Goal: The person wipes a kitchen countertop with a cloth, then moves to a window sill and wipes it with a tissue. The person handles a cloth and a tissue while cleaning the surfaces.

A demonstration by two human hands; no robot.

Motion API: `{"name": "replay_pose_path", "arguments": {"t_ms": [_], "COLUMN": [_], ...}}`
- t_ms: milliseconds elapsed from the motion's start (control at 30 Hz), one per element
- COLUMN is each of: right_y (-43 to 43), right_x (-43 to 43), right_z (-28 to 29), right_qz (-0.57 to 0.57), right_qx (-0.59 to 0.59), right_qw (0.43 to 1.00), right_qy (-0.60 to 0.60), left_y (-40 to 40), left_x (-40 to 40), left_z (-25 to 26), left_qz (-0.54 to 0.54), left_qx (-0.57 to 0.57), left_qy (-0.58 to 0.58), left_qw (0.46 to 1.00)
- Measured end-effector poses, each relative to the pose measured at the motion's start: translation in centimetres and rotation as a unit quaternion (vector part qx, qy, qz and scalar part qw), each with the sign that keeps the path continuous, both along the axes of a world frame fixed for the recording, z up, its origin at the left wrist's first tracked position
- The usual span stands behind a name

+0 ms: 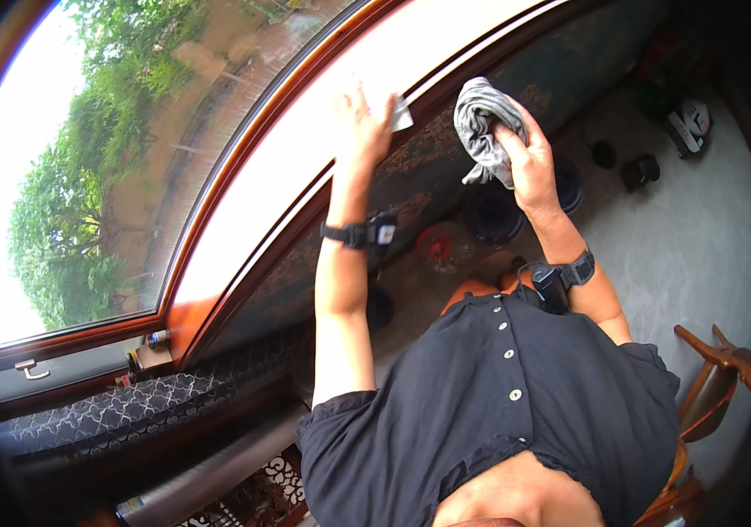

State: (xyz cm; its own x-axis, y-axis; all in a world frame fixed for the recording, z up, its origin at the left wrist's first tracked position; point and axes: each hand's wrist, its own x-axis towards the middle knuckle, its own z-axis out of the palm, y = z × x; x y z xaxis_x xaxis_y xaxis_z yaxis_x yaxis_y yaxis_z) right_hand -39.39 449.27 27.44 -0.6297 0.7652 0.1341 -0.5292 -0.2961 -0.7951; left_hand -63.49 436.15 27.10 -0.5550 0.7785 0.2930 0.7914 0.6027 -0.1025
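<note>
My left hand (365, 132) reaches over the bright, overexposed window sill (296, 145), its fingers spread and partly washed out by glare. A small whitish piece (401, 113), perhaps paper or cloth, shows beside its thumb; whether the hand grips it cannot be told. My right hand (533, 161) is shut on a bunched grey cloth (486, 132), held in the air to the right of the sill's dark wooden edge. Each wrist wears a black strap with a small device. Beyond the sill stands a wood-framed window pane (151, 132) with trees outside.
Small items (155, 352) stand at the sill's lower left end, near a window handle (33, 370) and a patterned dark cushion (132, 408). Dark round basins (495, 214) and a red object (435, 244) are on the floor. A wooden chair (711, 395) stands at right.
</note>
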Motion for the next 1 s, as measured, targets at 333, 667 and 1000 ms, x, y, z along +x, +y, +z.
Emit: {"name": "replay_pose_path", "arguments": {"t_ms": [333,667,1000], "right_y": [-0.3,-1.2,1.7], "right_x": [-1.7,-2.8,-3.0], "right_z": [-0.7,-1.1,-2.1], "right_qz": [0.042,0.129,0.072], "right_qx": [-0.004,-0.012,-0.011], "right_qw": [0.999,0.992,0.997], "right_qy": [0.007,0.004,0.006], "left_y": [-20.9,-4.1,11.3], "left_x": [-8.3,-1.9,-0.4], "left_z": [1.7,5.4,0.1], "left_qz": [0.242,0.138,-0.003], "left_qx": [0.163,0.051,0.071], "left_qy": [0.041,0.095,-0.085], "left_qw": [0.956,0.985,0.994]}}
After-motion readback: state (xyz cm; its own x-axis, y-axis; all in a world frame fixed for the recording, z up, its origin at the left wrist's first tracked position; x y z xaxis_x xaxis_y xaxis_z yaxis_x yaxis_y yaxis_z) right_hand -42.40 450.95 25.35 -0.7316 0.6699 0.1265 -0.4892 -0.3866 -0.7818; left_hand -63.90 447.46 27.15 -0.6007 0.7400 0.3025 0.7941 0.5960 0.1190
